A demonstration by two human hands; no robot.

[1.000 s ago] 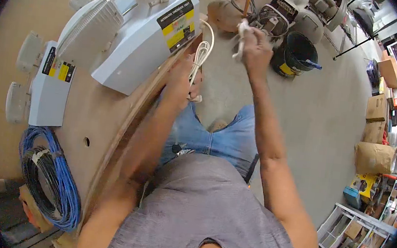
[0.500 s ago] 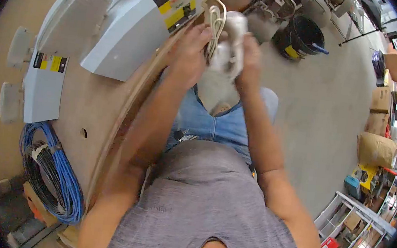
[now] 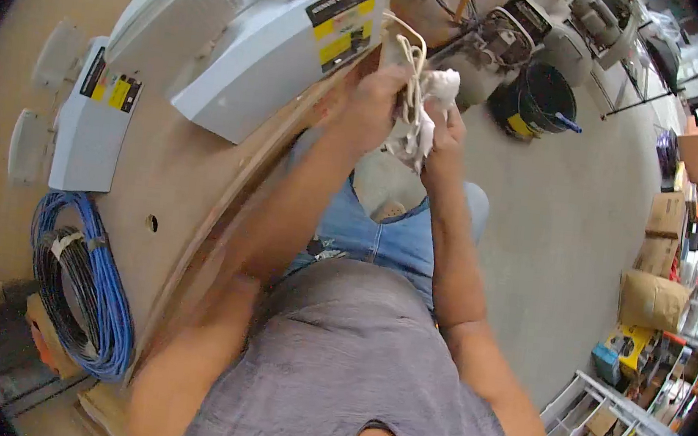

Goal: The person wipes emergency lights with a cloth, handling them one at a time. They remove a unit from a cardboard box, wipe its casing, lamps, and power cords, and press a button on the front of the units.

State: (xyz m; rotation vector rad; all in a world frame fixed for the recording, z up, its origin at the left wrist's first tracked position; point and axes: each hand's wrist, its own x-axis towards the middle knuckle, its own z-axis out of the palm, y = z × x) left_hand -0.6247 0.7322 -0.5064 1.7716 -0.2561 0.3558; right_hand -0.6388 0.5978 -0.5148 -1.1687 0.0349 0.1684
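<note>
My left hand [image 3: 371, 108] is closed around a bundled cream-coloured power cord [image 3: 416, 76], just off the table's edge. One loop of the cord runs up toward a white emergency light unit [image 3: 276, 57] with a black-and-yellow label. A crumpled white cloth [image 3: 441, 85] is pinched in my right hand [image 3: 445, 150], close against the cord. Part of the cloth hangs down between both hands. The left fingers are partly hidden behind the cord.
A second light unit [image 3: 90, 127] lies on the wooden table [image 3: 175, 174], beside coiled blue and black cable [image 3: 87, 284]. On the floor stand a black bucket [image 3: 540, 102] and machines. Boxes [image 3: 655, 300] and a ladder [image 3: 618, 408] line the right side.
The white cloth, spread and blurred before, is now bunched more tightly in my right hand. Both hands have shifted slightly, and the camera view has moved a little.
</note>
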